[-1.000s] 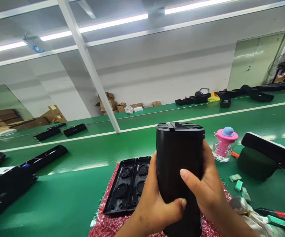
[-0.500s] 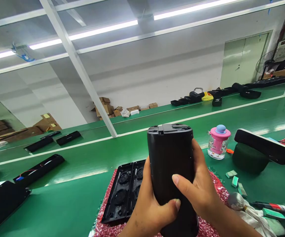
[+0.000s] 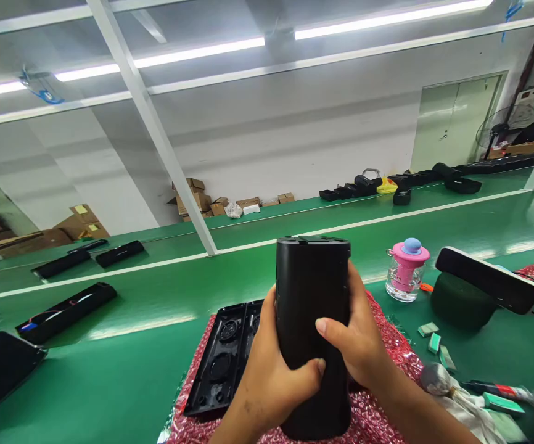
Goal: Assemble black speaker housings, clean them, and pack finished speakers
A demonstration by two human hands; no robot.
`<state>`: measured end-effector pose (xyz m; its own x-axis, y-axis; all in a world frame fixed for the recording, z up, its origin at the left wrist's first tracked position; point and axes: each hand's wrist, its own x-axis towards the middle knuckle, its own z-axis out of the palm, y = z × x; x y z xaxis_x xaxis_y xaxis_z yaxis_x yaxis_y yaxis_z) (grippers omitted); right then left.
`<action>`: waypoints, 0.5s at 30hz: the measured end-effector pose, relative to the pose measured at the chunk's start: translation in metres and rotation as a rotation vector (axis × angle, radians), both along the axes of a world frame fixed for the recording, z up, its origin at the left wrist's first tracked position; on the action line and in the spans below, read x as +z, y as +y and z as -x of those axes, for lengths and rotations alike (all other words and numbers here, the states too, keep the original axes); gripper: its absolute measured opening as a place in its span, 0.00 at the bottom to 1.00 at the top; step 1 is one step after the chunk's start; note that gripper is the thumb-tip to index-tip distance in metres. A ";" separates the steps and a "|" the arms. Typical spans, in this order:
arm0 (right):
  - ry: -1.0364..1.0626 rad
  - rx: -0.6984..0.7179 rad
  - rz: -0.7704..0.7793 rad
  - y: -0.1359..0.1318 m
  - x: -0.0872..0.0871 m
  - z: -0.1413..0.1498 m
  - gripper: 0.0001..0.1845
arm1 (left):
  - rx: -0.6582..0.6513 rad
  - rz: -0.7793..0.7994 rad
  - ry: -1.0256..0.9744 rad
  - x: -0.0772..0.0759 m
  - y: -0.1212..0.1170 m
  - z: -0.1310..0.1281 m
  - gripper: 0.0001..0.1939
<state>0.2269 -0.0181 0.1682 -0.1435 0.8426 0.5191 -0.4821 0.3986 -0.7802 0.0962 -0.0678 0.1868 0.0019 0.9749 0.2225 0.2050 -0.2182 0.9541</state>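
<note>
A long black plastic housing (image 3: 313, 290) with rounded sides stands nearly upright between my two hands. My left hand (image 3: 280, 376) grips its left side, thumb across the near face. Around the right side wraps my right hand (image 3: 359, 339), its thumb also pressed on that face. Most of the fingers are hidden behind the housing. Beneath and behind it lies red bubble wrap (image 3: 373, 413). A black speaker panel (image 3: 221, 357) with round openings rests on the wrap to the left, partly covered by my left hand and the housing.
At right stand a pink-lidded clear cup (image 3: 406, 271) and a phone (image 3: 489, 280) leaning on a dark round stand (image 3: 461, 302). Small green-and-white blocks (image 3: 433, 342), a marker (image 3: 498, 390) and a white cloth (image 3: 465, 410) lie nearer. More black housings (image 3: 68, 311) lie on the green bench at left.
The housing has tilted so that less of its top end shows, and its lower end has come into view. Both hands keep their hold. The camera view has shifted slightly.
</note>
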 end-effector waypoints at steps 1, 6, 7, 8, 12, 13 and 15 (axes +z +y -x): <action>0.005 -0.001 0.019 0.004 -0.002 0.002 0.47 | 0.012 0.014 0.008 0.001 0.002 0.001 0.50; -0.094 0.018 -0.006 0.014 -0.005 0.003 0.53 | 0.026 0.070 -0.016 0.006 0.007 0.005 0.49; -0.119 0.042 -0.025 0.014 -0.004 0.002 0.54 | 0.040 0.064 -0.015 0.007 0.006 0.006 0.50; -0.136 0.067 -0.035 0.014 -0.002 0.001 0.55 | 0.048 0.059 -0.018 0.007 0.006 0.006 0.50; -0.131 0.112 -0.013 0.013 0.005 -0.001 0.57 | 0.009 0.075 -0.053 0.005 0.007 0.011 0.50; -0.136 0.111 -0.011 0.013 0.005 -0.001 0.57 | -0.005 0.080 -0.055 0.004 0.008 0.012 0.50; -0.178 0.105 -0.009 0.014 0.004 -0.004 0.58 | -0.006 0.084 -0.037 0.004 0.008 0.012 0.50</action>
<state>0.2309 -0.0039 0.1720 -0.3204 0.8135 0.4854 -0.3759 0.3612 -0.8534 0.0839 -0.0600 0.1910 0.0013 0.9901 0.1402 0.1685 -0.1384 0.9759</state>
